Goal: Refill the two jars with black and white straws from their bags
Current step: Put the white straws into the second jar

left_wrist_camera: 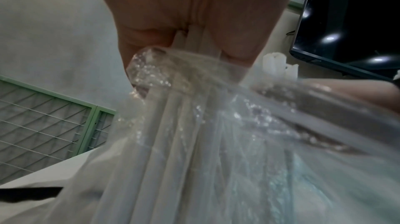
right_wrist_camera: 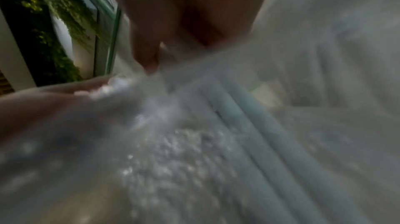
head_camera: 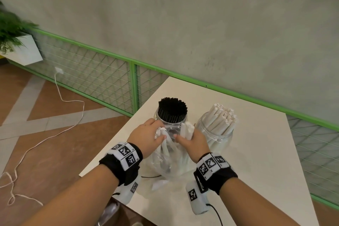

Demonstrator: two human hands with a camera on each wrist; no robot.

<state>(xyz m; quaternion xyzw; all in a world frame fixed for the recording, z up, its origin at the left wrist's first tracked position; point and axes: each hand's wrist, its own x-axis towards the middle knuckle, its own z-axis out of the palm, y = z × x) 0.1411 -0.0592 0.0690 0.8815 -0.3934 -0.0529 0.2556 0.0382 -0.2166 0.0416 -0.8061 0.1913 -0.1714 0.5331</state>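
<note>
Two clear jars stand on the white table. The left jar is packed with black straws; the right jar holds white straws. In front of them stands a clear plastic bag of white straws. My left hand grips a bunch of white straws at the bag's mouth. My right hand grips another bunch beside it. In the left wrist view the bag hangs below my fingers, with straws between them. The right wrist view is blurred; bag film fills it.
A green-framed wire fence runs along the grey wall behind the table. A white cord trails over the tiled floor at the left, near a planter. A dark screen shows in the left wrist view.
</note>
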